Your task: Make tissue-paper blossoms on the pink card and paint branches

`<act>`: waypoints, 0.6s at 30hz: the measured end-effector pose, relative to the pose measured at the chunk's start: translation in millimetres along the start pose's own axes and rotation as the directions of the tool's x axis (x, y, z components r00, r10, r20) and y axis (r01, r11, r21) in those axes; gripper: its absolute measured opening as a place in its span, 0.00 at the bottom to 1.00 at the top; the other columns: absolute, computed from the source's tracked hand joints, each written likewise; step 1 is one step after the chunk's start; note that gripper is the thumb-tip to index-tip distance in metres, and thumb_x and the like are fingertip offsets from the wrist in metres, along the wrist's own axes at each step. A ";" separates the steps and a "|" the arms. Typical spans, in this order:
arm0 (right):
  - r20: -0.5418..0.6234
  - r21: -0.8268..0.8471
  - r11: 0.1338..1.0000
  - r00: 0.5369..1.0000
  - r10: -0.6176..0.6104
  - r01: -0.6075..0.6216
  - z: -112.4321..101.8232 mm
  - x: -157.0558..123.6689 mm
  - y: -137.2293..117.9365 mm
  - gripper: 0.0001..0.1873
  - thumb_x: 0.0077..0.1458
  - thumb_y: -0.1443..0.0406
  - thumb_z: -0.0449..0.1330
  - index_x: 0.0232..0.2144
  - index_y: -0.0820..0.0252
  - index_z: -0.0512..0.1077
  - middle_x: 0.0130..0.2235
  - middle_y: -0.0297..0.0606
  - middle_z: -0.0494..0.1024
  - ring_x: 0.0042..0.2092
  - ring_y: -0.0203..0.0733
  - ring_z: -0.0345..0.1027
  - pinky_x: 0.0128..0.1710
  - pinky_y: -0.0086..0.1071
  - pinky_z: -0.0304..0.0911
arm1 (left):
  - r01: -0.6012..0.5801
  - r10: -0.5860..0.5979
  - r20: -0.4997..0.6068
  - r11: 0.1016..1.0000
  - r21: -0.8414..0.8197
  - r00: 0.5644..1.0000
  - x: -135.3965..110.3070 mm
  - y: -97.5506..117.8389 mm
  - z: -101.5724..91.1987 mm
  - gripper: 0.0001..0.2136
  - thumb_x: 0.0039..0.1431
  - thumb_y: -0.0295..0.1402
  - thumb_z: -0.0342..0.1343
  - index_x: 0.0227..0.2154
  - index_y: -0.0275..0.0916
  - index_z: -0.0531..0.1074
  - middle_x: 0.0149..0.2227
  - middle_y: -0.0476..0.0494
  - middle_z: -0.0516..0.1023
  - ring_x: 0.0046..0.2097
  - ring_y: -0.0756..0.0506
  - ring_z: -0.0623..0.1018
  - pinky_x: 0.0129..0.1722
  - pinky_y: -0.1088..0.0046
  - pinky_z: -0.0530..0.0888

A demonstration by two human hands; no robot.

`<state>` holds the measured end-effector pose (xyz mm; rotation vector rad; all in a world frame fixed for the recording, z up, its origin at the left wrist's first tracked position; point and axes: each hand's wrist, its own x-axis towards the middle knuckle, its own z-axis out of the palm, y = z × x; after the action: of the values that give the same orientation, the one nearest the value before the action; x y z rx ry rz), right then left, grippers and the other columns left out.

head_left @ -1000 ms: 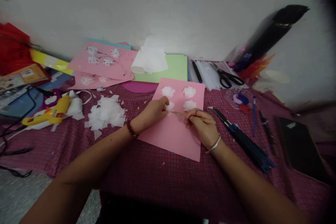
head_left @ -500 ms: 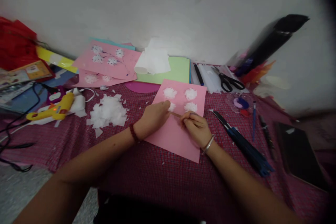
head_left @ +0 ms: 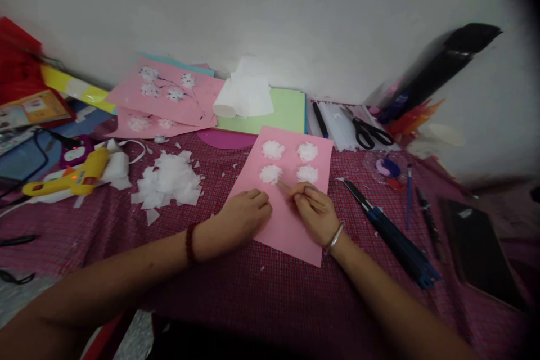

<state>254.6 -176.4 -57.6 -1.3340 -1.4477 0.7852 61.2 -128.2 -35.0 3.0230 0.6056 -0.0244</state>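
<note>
A pink sheet of paper lies in front of me with several white tissue-paper puffs on it, among them a lower left puff. My left hand rests over the sheet's left edge, back up, fingers lying flat and nothing seen in them. Pinched in my right hand is a thin brown wooden stick, its tip at the bottom of the lower left puff. The far end of the stick is hidden by the hand.
Left of the sheet is a heap of white tissue pieces, with a yellow glue gun beyond. A utility knife, a paintbrush and scissors lie right. Finished-looking pink pictures and a tissue roll stand at the back.
My left hand has moved away from the lower left puff, down and left to the paper's edge. The stick tip stays near that puff in my right hand. The view has shifted slightly.
</note>
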 end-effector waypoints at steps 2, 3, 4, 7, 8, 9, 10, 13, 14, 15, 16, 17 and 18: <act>0.019 -0.020 1.000 1.000 -0.007 0.007 0.7 -0.8 1.7 0.09 0.57 0.67 0.50 0.28 0.55 0.69 0.30 0.34 0.69 0.32 0.38 0.64 0.35 0.33 0.61 | -0.009 0.009 -0.008 1.000 -0.001 1.000 -1.1 -0.1 2.3 0.09 0.63 0.28 0.46 0.35 0.33 0.71 0.38 0.39 0.73 0.42 0.43 0.70 0.43 0.67 0.69; 0.027 -0.033 0.999 1.000 -0.008 0.009 1.0 -0.9 2.0 0.09 0.57 0.67 0.50 0.29 0.55 0.69 0.30 0.34 0.69 0.33 0.39 0.65 0.35 0.33 0.61 | -0.012 0.012 -0.017 1.000 -0.003 1.000 -1.6 -0.8 3.1 0.09 0.63 0.28 0.46 0.35 0.32 0.71 0.38 0.39 0.73 0.42 0.43 0.70 0.43 0.66 0.69; 0.034 -0.047 0.999 0.999 -0.010 0.011 1.3 -0.9 1.9 0.08 0.57 0.67 0.50 0.29 0.55 0.69 0.31 0.34 0.70 0.33 0.39 0.65 0.36 0.33 0.61 | -0.014 0.014 -0.027 1.000 -0.006 1.000 -1.9 -1.7 4.0 0.09 0.63 0.28 0.46 0.35 0.32 0.71 0.38 0.39 0.73 0.42 0.43 0.70 0.43 0.66 0.70; 0.047 -0.066 0.998 0.999 -0.010 0.013 1.3 -1.1 -0.4 0.07 0.56 0.67 0.52 0.30 0.55 0.69 0.32 0.35 0.71 0.34 0.40 0.66 0.37 0.34 0.62 | -0.007 0.005 -0.061 1.000 -0.023 0.998 -2.8 -3.4 7.1 0.08 0.63 0.28 0.47 0.35 0.33 0.71 0.37 0.39 0.72 0.42 0.44 0.70 0.43 0.66 0.70; 0.039 -0.053 0.999 0.999 -0.006 0.008 0.8 -1.4 -1.5 0.07 0.56 0.67 0.52 0.29 0.55 0.70 0.32 0.35 0.72 0.34 0.40 0.66 0.37 0.34 0.62 | 0.001 -0.004 -0.077 1.000 -0.031 0.997 -3.2 -3.6 8.3 0.08 0.63 0.28 0.47 0.35 0.33 0.71 0.37 0.39 0.72 0.42 0.44 0.70 0.43 0.66 0.69; 0.024 -0.024 1.000 1.000 0.006 -0.005 0.1 -2.0 -2.6 0.08 0.56 0.66 0.52 0.29 0.55 0.70 0.31 0.35 0.71 0.33 0.40 0.66 0.36 0.34 0.63 | 0.012 -0.016 -0.093 0.999 -0.039 0.996 -3.6 -3.7 9.5 0.08 0.63 0.29 0.47 0.35 0.34 0.71 0.37 0.39 0.72 0.42 0.44 0.70 0.44 0.66 0.69; 0.003 0.019 0.999 1.000 0.028 -0.028 -0.8 -2.7 -3.6 0.08 0.56 0.66 0.52 0.28 0.55 0.70 0.30 0.35 0.71 0.32 0.39 0.66 0.35 0.33 0.63 | 0.022 -0.027 -0.109 0.999 -0.045 0.994 -4.0 -3.7 10.6 0.09 0.63 0.29 0.47 0.35 0.34 0.71 0.37 0.40 0.72 0.42 0.44 0.70 0.44 0.66 0.69; -0.069 0.188 0.974 0.987 0.144 -0.129 -4.2 -5.4 -5.6 0.08 0.54 0.66 0.53 0.25 0.56 0.70 0.27 0.33 0.70 0.27 0.37 0.65 0.30 0.32 0.63 | 0.027 -0.034 -0.145 0.998 -0.051 0.989 -5.1 -3.7 13.6 0.09 0.64 0.30 0.46 0.36 0.35 0.71 0.38 0.40 0.72 0.43 0.44 0.69 0.44 0.66 0.69; -0.084 0.238 0.958 0.979 0.184 -0.159 -5.4 -6.2 -5.7 0.08 0.53 0.66 0.53 0.25 0.56 0.70 0.26 0.32 0.70 0.26 0.36 0.64 0.29 0.32 0.63 | 0.027 -0.034 -0.151 0.998 -0.050 0.988 -5.3 -3.8 14.2 0.09 0.64 0.30 0.46 0.35 0.35 0.71 0.38 0.41 0.72 0.42 0.44 0.69 0.44 0.66 0.69; -0.091 0.277 0.944 0.973 0.214 -0.181 -6.4 -6.7 -5.7 0.07 0.53 0.66 0.54 0.25 0.57 0.70 0.26 0.32 0.70 0.25 0.36 0.64 0.28 0.32 0.62 | 0.026 -0.033 -0.151 0.998 -0.050 0.988 -5.2 -4.0 14.5 0.08 0.64 0.29 0.46 0.35 0.35 0.71 0.38 0.41 0.72 0.42 0.44 0.69 0.44 0.65 0.69; -0.094 0.302 0.933 0.968 0.234 -0.196 -7.2 -7.0 -5.5 0.07 0.53 0.67 0.54 0.25 0.57 0.70 0.26 0.32 0.71 0.25 0.35 0.64 0.28 0.32 0.62 | 0.026 -0.033 -0.149 0.998 -0.050 0.988 -5.1 -4.1 14.6 0.08 0.63 0.29 0.46 0.35 0.35 0.71 0.38 0.41 0.72 0.42 0.44 0.69 0.43 0.65 0.69; -0.090 0.316 0.926 0.965 0.247 -0.208 -7.8 -7.1 -5.3 0.07 0.52 0.67 0.54 0.25 0.57 0.70 0.25 0.32 0.71 0.25 0.35 0.65 0.28 0.31 0.62 | 0.028 -0.035 -0.142 0.998 -0.049 0.989 -4.8 -4.2 14.5 0.08 0.63 0.29 0.47 0.35 0.35 0.70 0.38 0.41 0.72 0.41 0.44 0.69 0.43 0.65 0.68; -0.084 0.323 0.922 0.963 0.254 -0.215 -8.1 -7.0 -5.0 0.07 0.52 0.67 0.54 0.25 0.58 0.70 0.25 0.32 0.71 0.25 0.35 0.65 0.28 0.31 0.62 | 0.030 -0.036 -0.136 0.998 -0.047 0.990 -4.4 -4.2 14.3 0.08 0.63 0.29 0.47 0.34 0.35 0.70 0.38 0.41 0.72 0.41 0.44 0.69 0.42 0.65 0.68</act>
<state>259.9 -185.3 -52.1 -1.2983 -1.0251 1.0227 55.4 -126.9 -49.4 2.9890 0.6578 0.1944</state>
